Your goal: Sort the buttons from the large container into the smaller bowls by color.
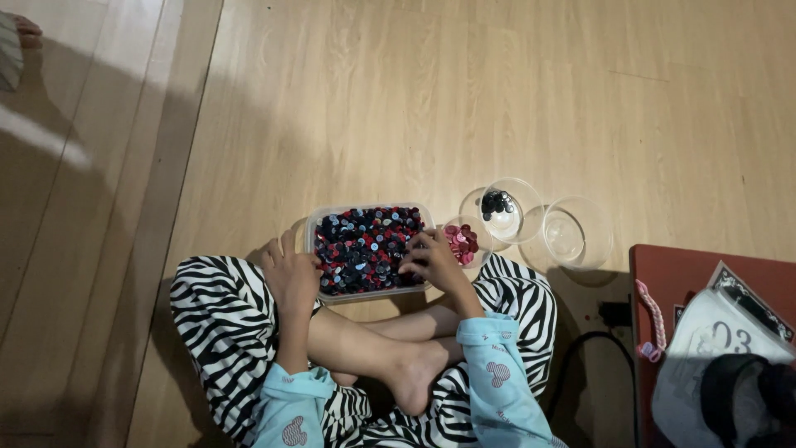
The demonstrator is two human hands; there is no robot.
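A clear rectangular tub point(312, 226) full of red, dark and blue buttons sits on the wooden floor in front of my crossed legs. My left hand point(288, 272) rests against the tub's left wall. My right hand point(431, 257) lies over the tub's right side, fingertips in the buttons; whether it pinches one is hidden. Right of the tub stand three clear cups: one with pink-red buttons point(462, 243), one with dark buttons point(497, 204), one with nothing in it point(572, 236).
A dark red low table point(663, 274) with a paper bag and a dark cap stands at the right, a black cable beside it. Another person's foot point(26, 31) shows at the top left. Pale wooden floor stretches beyond the tub.
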